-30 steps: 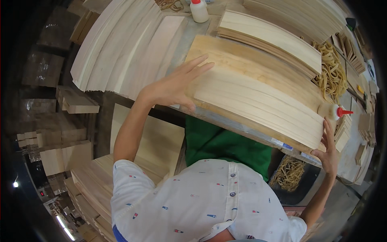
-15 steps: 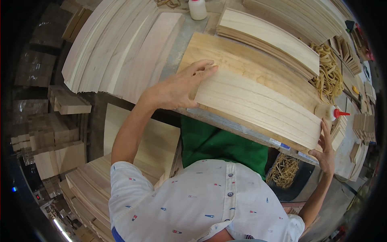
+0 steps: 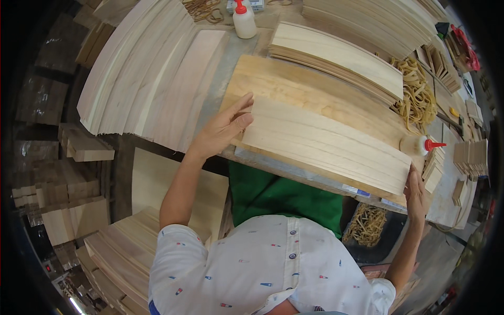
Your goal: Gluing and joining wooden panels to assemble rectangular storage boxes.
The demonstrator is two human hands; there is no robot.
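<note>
At a grey bench point(image 3: 218, 84) crowded with timber, the left hand point(image 3: 223, 131) and right hand point(image 3: 415, 190), both spread flat, press opposite ends of one stack of pale thin wood strips point(image 3: 325, 144) lying on a plywood board point(image 3: 294, 86). Two white, red-capped glue bottles point(image 3: 244, 21) stand nearby; one is half hidden.

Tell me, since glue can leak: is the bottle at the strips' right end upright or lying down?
Lying down. The glue bottle rests on its side on the board, red nozzle pointing right, just above the right hand.
</note>
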